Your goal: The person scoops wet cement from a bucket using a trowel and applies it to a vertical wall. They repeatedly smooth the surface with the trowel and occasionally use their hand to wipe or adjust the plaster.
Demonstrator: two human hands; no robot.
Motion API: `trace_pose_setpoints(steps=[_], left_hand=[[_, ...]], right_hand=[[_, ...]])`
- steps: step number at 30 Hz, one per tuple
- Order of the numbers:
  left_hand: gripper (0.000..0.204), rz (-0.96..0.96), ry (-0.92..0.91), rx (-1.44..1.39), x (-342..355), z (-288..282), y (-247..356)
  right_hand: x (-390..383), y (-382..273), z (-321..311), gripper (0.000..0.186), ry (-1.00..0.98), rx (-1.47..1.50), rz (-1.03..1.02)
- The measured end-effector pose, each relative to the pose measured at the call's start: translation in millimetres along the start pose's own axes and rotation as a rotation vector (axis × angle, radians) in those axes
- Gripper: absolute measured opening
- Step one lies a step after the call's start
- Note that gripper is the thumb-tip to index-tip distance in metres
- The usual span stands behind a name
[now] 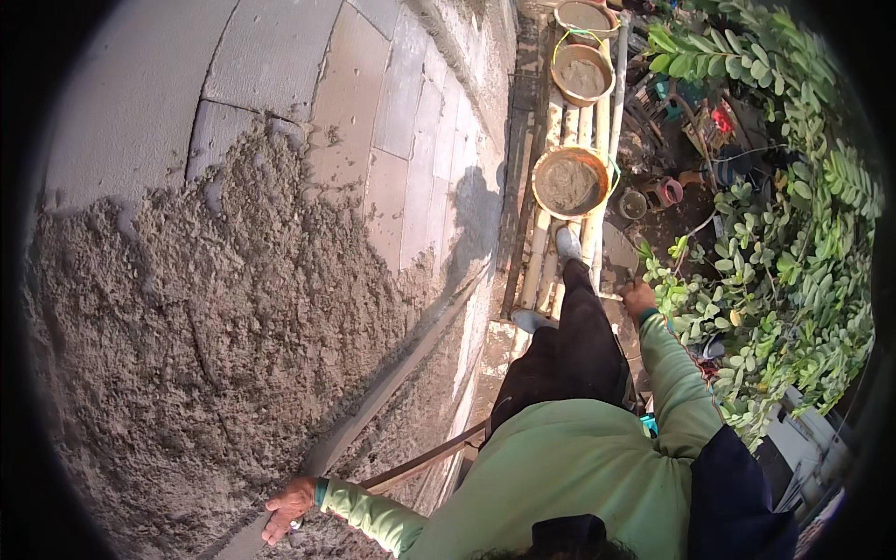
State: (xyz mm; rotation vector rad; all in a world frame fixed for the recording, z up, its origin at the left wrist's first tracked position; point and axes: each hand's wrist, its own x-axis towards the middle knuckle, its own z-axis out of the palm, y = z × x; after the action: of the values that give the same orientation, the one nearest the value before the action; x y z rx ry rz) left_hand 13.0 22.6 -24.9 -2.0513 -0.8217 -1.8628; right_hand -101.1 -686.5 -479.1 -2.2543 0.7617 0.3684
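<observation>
My left hand [291, 510] reaches to the wall at the lower left, fingers stretched apart. It lies over the lower part of a long grey straightedge [373, 411], which slants across the wet mortar [205, 317]; whether it presses on it I cannot tell. Smooth grey wall blocks [271, 56] show above the mortar's ragged edge. My right hand [638, 298] hangs out to the right by the platform's edge, its fingers curled. A thin pale piece shows beside those fingers, but what they hold I cannot make out.
I stand on a bamboo platform [586, 131] along the wall. A bucket of mortar [539, 187] stands just ahead of my feet, with another bucket [557, 86] and a tub [611, 21] beyond. Leafy branches [793, 233] crowd the right side, above cluttered ground. A brown strip [420, 464] passes behind my left forearm.
</observation>
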Motion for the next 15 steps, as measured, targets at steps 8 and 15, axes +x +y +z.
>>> trace_pose_setpoints(steps=[8, 15], left_hand=[[0.073, 0.075, 0.111, 0.194, -4.6, 16.4, -0.9], [0.073, 0.082, 0.097, 0.307, -10.0, 23.8, 13.2]], right_hand=[[124.2, -55.6, -21.1, 0.036, -0.242, 0.302, 0.453], [201.6, -115.1, -36.1, 0.051, -0.196, 0.487, 0.484]])
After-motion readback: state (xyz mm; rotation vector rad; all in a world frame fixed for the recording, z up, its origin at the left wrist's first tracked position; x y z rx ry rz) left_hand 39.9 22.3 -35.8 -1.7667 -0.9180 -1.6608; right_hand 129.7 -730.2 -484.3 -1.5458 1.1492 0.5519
